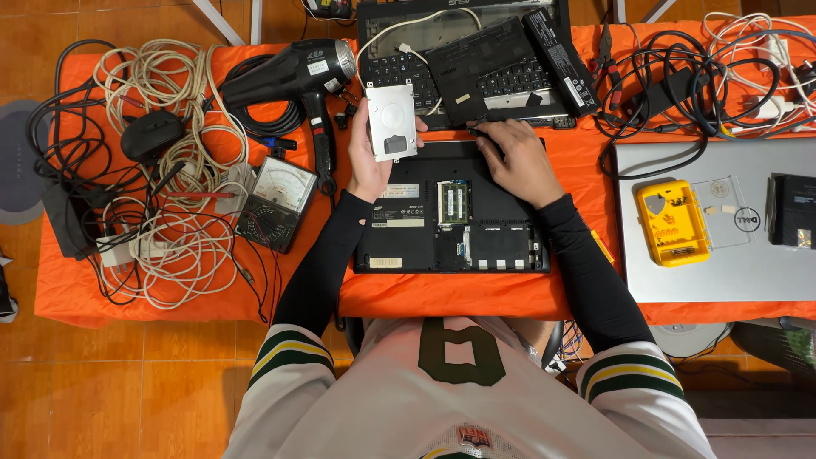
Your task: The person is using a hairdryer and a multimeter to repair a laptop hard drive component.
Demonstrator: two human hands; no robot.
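In left hand (pixel 367 161), hard drive (pixel 393 121) lengthwise upright

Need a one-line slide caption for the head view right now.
Left hand lifts a silver drive above an opened black laptop while the right hand presses at its top edge.

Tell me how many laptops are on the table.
3. One open-bottomed black laptop lies under the hands, a dismantled black one lies behind it at the table's far edge, and a closed silver one lies on the right. Cables might hide more.
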